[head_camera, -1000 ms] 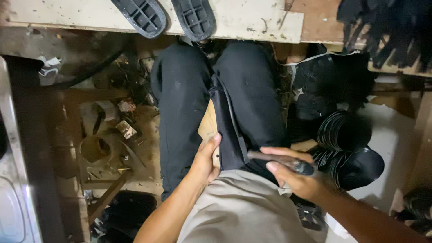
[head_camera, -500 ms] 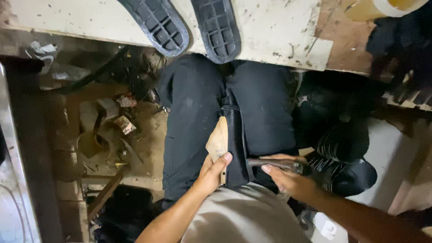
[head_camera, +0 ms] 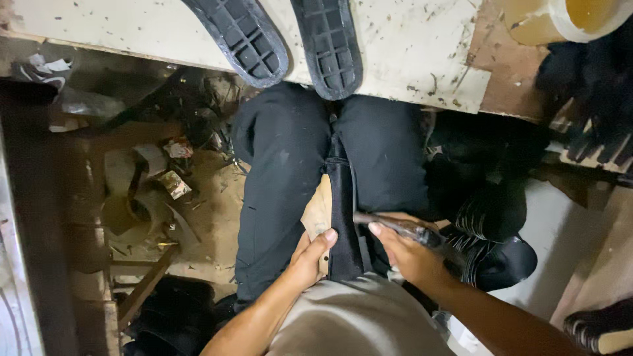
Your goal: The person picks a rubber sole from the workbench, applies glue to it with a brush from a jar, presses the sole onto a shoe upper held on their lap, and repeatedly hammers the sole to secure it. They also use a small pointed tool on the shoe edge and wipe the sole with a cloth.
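A pale, scuffed workbench (head_camera: 409,53) spans the far side, 2 black shoe soles (head_camera: 283,39) resting on its near edge above the seated person's black trousers (head_camera: 283,171). To the right, a stack of black soles (head_camera: 491,231) lies beside the leg; to the left, scraps litter the dirty floor (head_camera: 165,191). On the lap, the left hand (head_camera: 310,257) pinches a tan and black strip of shoe material (head_camera: 333,217), thumb on top. It looks light and pliable, probably best held near its close end. The right hand (head_camera: 409,254) is closed around a dark slim tool (head_camera: 395,225), its tip at the strip. The tool's working end is hard to make out.
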